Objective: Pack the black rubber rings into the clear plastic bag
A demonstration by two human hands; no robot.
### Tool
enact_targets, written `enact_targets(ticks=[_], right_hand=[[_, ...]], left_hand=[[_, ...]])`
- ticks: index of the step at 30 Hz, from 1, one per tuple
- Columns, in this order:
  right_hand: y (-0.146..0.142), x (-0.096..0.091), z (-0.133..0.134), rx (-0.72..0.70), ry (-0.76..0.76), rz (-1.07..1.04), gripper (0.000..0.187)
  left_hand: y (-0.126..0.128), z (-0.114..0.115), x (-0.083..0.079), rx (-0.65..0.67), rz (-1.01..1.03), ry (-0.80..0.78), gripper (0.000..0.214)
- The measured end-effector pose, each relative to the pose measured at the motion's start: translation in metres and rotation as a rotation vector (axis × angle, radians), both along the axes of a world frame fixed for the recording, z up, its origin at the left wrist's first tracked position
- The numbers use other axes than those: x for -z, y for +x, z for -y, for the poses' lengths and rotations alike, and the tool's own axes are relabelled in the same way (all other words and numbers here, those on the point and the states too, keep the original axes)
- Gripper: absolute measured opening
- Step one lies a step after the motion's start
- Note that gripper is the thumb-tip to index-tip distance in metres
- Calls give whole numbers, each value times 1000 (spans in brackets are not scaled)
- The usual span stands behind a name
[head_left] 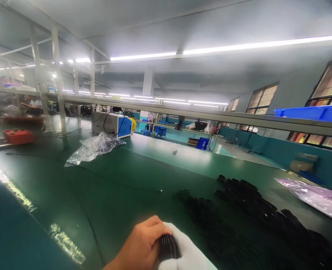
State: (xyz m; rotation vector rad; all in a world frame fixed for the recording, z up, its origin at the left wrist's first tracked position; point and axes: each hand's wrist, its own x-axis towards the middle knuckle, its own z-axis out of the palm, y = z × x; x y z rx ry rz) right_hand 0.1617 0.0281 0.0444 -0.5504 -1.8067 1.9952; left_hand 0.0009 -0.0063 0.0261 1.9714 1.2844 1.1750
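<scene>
At the bottom middle of the head view, my left hand (pixel 143 243) is bare, with its fingers closed around a black ribbed bundle (pixel 168 247) that looks like coiled cable. My right hand (pixel 187 245), in a white glove, grips the same bundle from the other side. Much of the bundle is hidden by the hands and the lower frame edge. To the right, dark rows of similar black bundles (pixel 250 195) lie on the green tabletop (pixel 120 180).
A crumpled clear plastic bag (pixel 95 148) lies near a blue-and-white machine (pixel 116 125). A red box (pixel 18 136) stands far left. Thin cables cross the table. At right are a pinkish plastic bag (pixel 317 197) and a blue bin (pixel 312 113) on a raised rail.
</scene>
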Motion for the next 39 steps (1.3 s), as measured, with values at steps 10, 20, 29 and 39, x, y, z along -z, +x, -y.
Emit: enact_targets(ticks=[10,20,29,39], right_hand=[[-4,23,-8,-47,-367,-182,39],[-13,30,-4,-6,-315,-155,34],[-12,35,-4,38,-292,-22,37],[-8,45,-6,56,-464,-78,31]], left_hand=[[3,-12,2,-168,118,-345,27],[12,-10,9,-267,232,-513,22],[17,-19,28,-355,182,-454,13],[7,-22,18,-253,104,-587,18]])
